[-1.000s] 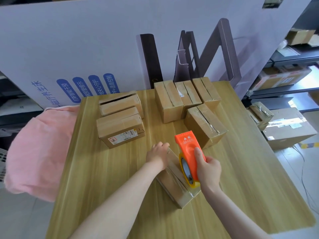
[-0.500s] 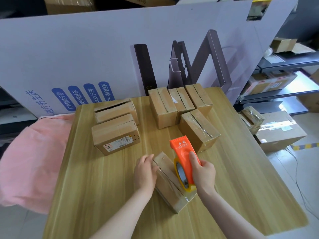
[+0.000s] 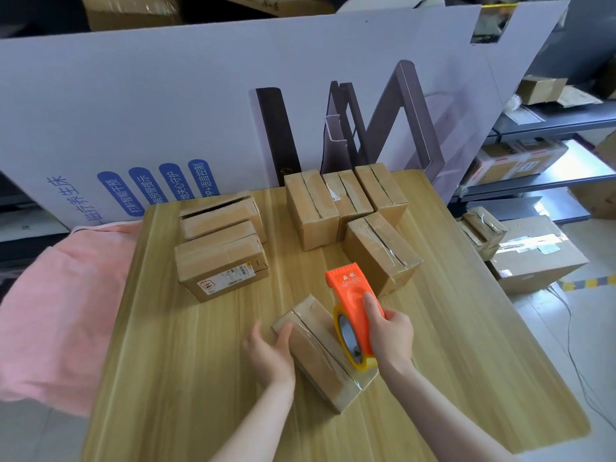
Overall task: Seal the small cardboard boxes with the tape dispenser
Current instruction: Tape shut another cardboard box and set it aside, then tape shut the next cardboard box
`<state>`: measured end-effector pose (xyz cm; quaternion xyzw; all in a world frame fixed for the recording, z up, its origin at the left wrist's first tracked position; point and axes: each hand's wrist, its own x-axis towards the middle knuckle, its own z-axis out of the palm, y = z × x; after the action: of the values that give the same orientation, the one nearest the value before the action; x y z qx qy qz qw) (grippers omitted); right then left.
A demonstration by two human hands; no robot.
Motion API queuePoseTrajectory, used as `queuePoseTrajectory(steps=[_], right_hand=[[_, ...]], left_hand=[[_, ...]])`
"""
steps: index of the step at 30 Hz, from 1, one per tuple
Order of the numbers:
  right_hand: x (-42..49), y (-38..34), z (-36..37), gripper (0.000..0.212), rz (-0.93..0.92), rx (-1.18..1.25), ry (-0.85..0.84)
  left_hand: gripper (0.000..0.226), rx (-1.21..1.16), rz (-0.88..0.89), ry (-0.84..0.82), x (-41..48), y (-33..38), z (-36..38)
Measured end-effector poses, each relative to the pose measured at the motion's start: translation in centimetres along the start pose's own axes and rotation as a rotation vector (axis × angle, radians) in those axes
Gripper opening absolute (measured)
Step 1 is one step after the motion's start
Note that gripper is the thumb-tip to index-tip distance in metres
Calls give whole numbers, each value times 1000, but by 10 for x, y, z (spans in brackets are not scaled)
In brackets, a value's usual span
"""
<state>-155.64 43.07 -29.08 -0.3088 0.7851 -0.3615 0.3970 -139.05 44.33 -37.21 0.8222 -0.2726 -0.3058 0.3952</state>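
The right hand's (image 3: 390,338) fingers curl round the orange tape dispenser (image 3: 352,305). Under them lies the small box (image 3: 316,358). The left hand's (image 3: 269,356) fingers are straight and touch the box's side.

near box (image 3: 320,351) taped, askew | orange tape dispenser (image 3: 354,315) on top (upright) | six boxes (image 3: 310,215) behind

Bare tabletop (image 3: 160,378) lies open at the near left and along the right side, and a lane of wood runs between the left pair of boxes (image 3: 220,258) and the back row of three boxes (image 3: 343,208) up to the white board (image 3: 166,95) walling the far edge. A single box (image 3: 380,251) stands just beyond the tape dispenser (image 3: 351,293), blocking the way ahead of it.
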Motion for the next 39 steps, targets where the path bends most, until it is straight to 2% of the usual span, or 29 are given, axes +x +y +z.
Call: queuePoseTrajectory(steps=[3,8,10,14,18,20,23,28,32,36,39], right_hand=[[1,0,1,63,-12,-14,3],[0,-3,6,62,-21,-29,-2],[-1,-5,5,61,-17,-16,-23],[1,-7,-4,58,45,118,7],[8,-16,-18,52,90,253,84],[13,-20,-26,51,78,283,114],[23,-21,-41,50,49,304,145],[45,-18,-56,51,44,303,153],[64,-25,-57,50,27,285,152],[75,-44,-47,49,4,290,103],[78,-58,-30,47,-6,294,49]], left_hand=[[46,-109,-44,-76,-5,-6,4],[42,114,87,-264,15,-7,-2],[51,150,85,-271,20,-11,0],[66,-67,-134,-129,-4,-21,13],[62,-241,-156,-272,-44,-25,37],[61,-255,-139,-266,-39,-13,52],[43,-246,-120,-282,-13,26,79],[44,-223,-93,-376,24,78,130],[48,-221,-146,-343,37,108,165],[51,-161,-128,-387,46,125,161],[61,-140,-8,-433,55,119,136]])
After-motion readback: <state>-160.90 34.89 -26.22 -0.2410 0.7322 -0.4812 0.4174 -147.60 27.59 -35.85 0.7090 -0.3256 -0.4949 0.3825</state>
